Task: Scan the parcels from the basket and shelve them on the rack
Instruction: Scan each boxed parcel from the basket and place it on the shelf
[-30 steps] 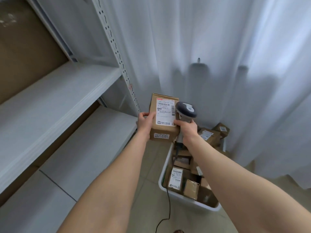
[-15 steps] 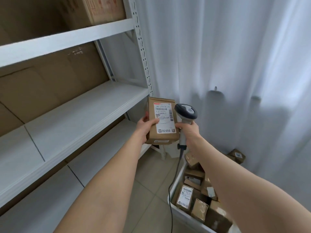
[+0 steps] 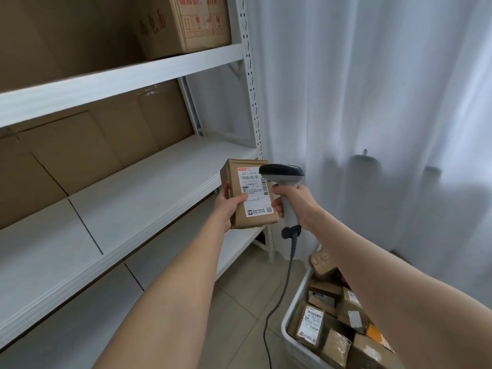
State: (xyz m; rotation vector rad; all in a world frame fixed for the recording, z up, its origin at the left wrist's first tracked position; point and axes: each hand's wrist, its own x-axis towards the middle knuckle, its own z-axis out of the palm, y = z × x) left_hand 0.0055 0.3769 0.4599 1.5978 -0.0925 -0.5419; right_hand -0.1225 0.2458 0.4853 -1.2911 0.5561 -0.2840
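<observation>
Head view is showing the left hand (image 3: pixel 228 206) gripping the parcel (image 3: pixel 249 194), now raised from over the basket (image 3: pixel 294 306) to the front right corner of the rack shelf (image 3: pixel 149 190), the right hand (image 3: pixel 296 205) holding the scanner (image 3: pixel 283 175) over it, so shelving is likely nearing.

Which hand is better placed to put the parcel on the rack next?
Left: the left hand holds the parcel right beside the rack's middle shelf, while the right hand grips the scanner.
</observation>
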